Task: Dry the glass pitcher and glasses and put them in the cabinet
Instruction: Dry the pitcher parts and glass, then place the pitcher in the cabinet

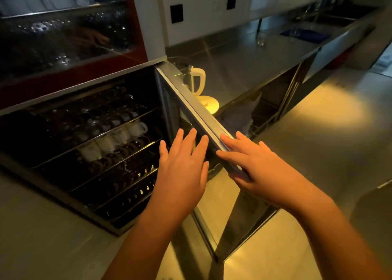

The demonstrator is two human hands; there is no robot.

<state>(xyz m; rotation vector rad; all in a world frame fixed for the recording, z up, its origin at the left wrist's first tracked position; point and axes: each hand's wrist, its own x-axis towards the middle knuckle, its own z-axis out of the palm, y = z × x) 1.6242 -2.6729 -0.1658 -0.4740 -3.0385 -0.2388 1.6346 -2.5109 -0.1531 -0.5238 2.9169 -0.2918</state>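
counter point(244, 61): brushed steel, sheeny | door point(199, 110): smooth metal frame, glossy glass pane | racks point(95, 138): thin metal wire | cups point(135, 129): white, glazed, glossy | pitcher point(192, 79): clear glass, cream plastic handle, matt | glass point(261, 38): clear, shiny | cloth point(305, 35): blue, soft, matt

Reference: cabinet door point(192, 108), open and seen edge-on.

Behind its far end: pitcher point(198, 79). The door hides most of the glass body, leaving only the rim, the pale handle and a round pale piece below.

Left of the door: cabinet point(84, 88). The shelved glassware is too dark to tell apart, and the frame is cut off at the left edge.

At the door's near end: right hand point(254, 165), its thumb partly masked, so the grip is indeterminable. Left hand point(183, 165) is at the inner face, contact unclear. Both forearms are cut off at the bottom edge.

Far beyond the door, on the counter point(244, 59): glasses point(261, 38), small and blurred.
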